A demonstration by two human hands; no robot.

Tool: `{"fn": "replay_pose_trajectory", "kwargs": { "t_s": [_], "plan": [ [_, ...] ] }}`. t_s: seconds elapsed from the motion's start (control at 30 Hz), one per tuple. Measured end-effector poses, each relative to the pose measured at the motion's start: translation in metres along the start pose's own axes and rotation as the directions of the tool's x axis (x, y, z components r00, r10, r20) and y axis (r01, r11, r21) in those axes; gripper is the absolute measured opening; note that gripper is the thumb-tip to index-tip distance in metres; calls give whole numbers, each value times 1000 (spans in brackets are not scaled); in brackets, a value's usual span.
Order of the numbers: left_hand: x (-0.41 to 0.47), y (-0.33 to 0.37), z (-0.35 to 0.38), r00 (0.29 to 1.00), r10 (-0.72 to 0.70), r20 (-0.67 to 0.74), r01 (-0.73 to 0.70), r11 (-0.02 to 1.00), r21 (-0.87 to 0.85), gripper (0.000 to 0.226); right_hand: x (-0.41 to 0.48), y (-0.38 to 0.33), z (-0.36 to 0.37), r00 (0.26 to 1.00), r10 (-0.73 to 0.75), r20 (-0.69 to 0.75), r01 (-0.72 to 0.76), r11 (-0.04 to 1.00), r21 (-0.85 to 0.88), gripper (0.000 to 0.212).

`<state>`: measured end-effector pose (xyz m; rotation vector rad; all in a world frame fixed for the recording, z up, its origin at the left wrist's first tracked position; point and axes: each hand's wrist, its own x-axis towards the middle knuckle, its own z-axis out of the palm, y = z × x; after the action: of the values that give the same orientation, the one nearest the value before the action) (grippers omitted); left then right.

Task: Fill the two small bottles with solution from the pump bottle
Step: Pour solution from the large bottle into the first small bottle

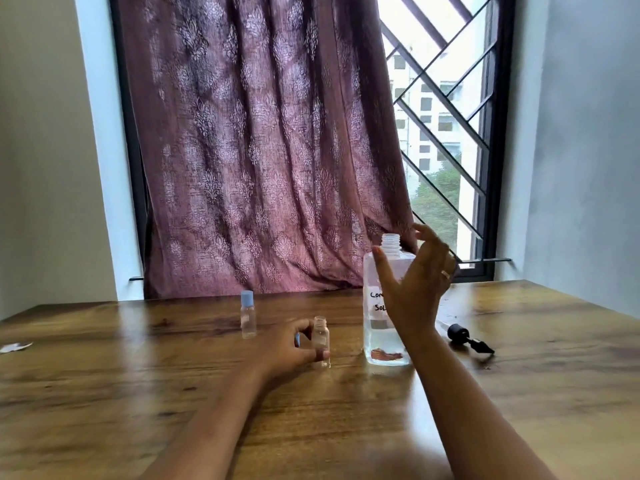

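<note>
2 bare forearms reach in from the near edge of the wooden desk point(519, 393); the left hand point(287, 348) rests near the middle of the desk, its thumb and fingers closed around the uncapped small bottle point(320, 342), which stands upright on the wood with its threaded neck bare; a sliver of pale blue shows between the fingers of this hand, too hidden to say what it is; whether the bottle holds any liquid cannot be told through the blur.

Just right of it stands the large clear bottle point(375, 327), upright, its pump taken off and its threaded mouth bare; a little clear liquid sits in its bottom part, and a white label on its side carries handwritten letters partly hidden by the arm; the right hand point(419, 285) is raised in front of its upper half with fingers spread and curved, thumb near the shoulder of the bottle; the hand is loose, grasping nothing, and whether it touches the bottle cannot be told; a ring shows on 1 finger.

Further right, toward the desk's right edge, the black pump head point(465, 336) lies on its side with its clear tube pointing back toward the large bottle.

Behind the left hand, closer to the far edge, the capped small bottle point(248, 315) stands upright with a pale blue cap; a scrap of white paper point(15, 347) lies at the left edge.

Beyond the desk hangs a patterned purple curtain point(263, 150) over a grilled window point(446, 116).
</note>
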<state>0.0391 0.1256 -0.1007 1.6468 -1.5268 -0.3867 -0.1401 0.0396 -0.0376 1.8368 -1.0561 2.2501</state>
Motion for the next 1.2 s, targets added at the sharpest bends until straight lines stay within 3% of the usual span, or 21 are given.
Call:
{"fn": "replay_pose_trajectory", "kwargs": {
  "t_s": [0.1,0.2,0.37,0.53,0.63,0.77,1.03,1.2],
  "plan": [
    [-2,3,3,1000,5,-18,-5,1000,-4,23,-4,6,4,967,197,161,-197,980,-15,86],
    [-3,4,2,1000,21,-15,-21,1000,5,23,-1,11,4,911,294,289,-317,948,36,82],
    [-2,3,2,1000,25,-9,-24,999,26,26,0,12,3,874,254,414,-296,955,38,83],
    [-1,2,2,1000,31,-4,-31,998,63,24,2,10,2,868,289,404,-326,945,24,77],
    [-1,3,1,999,38,-12,-37,996,81,28,0,2,3,879,247,407,-262,965,-20,79],
    [1,-1,2,999,28,-17,-27,997,70,31,-6,-9,3,889,105,445,-62,992,-110,82],
    [4,-4,2,999,30,-12,-28,996,86,36,-17,-13,4,815,-18,579,232,926,-297,77],
    [5,-4,1,999,7,-33,-4,996,92,41,-28,-14,11,766,-104,635,379,871,-314,69]
  ]
}}
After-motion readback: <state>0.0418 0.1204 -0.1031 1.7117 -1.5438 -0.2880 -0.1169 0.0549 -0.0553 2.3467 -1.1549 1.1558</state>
